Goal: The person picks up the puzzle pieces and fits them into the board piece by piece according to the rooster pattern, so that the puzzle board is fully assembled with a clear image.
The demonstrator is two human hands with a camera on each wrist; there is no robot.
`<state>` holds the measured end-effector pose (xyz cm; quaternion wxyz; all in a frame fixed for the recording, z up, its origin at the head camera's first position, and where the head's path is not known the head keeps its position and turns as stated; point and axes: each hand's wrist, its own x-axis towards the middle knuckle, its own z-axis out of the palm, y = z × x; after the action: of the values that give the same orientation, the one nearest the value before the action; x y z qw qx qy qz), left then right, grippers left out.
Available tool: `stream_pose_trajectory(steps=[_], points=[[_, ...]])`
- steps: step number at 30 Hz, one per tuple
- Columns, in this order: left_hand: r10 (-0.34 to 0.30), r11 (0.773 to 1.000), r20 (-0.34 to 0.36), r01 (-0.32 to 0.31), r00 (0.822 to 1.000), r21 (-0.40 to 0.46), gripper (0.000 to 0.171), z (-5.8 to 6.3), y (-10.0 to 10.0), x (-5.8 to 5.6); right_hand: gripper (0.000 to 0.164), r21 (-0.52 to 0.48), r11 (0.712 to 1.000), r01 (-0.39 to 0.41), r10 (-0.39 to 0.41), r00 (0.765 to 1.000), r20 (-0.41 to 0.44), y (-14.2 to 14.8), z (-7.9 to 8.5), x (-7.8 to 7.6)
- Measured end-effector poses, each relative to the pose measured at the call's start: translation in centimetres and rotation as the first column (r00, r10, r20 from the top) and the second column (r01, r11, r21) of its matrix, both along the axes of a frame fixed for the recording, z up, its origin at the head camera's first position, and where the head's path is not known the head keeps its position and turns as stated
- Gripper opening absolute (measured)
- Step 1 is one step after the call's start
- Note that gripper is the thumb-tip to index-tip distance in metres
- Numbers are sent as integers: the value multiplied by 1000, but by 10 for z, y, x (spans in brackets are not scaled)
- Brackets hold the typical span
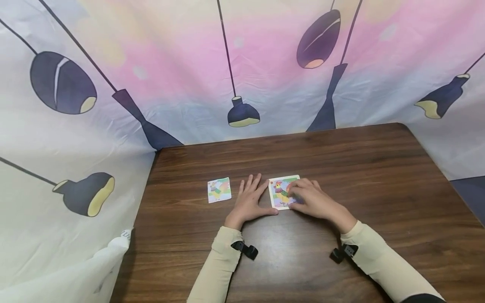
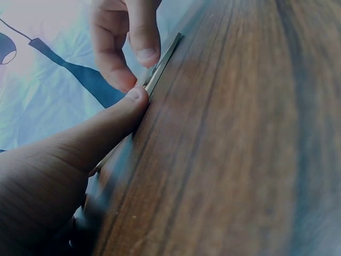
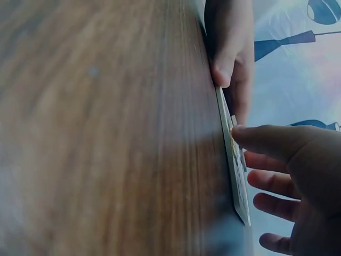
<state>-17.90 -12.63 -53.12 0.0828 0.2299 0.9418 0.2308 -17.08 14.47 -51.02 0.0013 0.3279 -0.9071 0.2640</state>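
Observation:
A square rooster picture puzzle (image 1: 281, 194) with a pale border lies flat near the middle of the table. My left hand (image 1: 248, 204) rests at its left side, fingers spread and straight, the thumb touching the puzzle's near-left corner. Over the right part of the picture, my right hand (image 1: 312, 200) has its thumb and fingers bent. In the right wrist view, a thin flat puzzle piece (image 3: 242, 154) stands slightly off the puzzle's frame (image 3: 241, 205), between the right thumb and index finger. The right fingers hide part of the picture.
A smaller square card (image 1: 219, 190) with a paler rooster picture lies left of the left hand. The brown wooden table (image 1: 182, 256) meets a printed cloth (image 1: 197, 75) at its back and left edges. Both wrists wear black strapped cameras (image 1: 248, 250).

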Motion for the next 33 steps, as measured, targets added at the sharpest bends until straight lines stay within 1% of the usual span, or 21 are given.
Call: stream_pose_trajectory(steps=[6,11,15,19,23,26,28,30,33], points=[[-3,1000,-3,3,1000,1,109,1,-1,1,26,-8,1000,6,-6,1000,11,2,-1,0],[-1,1000,-1,1,1000,-5,109,3,-3,1,23,-22,1000,-10,10,1000,9,0,-1,2],[5,1000,2,-5,1000,2,108,5,-4,1,22,-21,1000,-22,21,1000,-13,-6,0,5],[3,1000,4,-3,1000,0,108,5,-4,3,31,39,999,-4,6,998,-59,-9,0,15],[-4,1000,2,4,1000,-7,108,4,-3,4,50,128,992,6,8,994,-112,-11,-1,32],[-4,1000,-4,4,1000,-13,108,5,-2,4,52,156,988,6,17,990,-143,-13,0,41],[-2,1000,-4,2,1000,-15,108,6,-2,4,50,159,987,7,16,989,-144,-14,0,45],[-2,1000,-6,2,1000,-19,108,7,-2,3,46,162,987,10,12,990,-138,-15,1,46],[-4,1000,-5,4,1000,-17,108,8,-3,3,48,176,984,11,9,994,-109,-15,3,46]])
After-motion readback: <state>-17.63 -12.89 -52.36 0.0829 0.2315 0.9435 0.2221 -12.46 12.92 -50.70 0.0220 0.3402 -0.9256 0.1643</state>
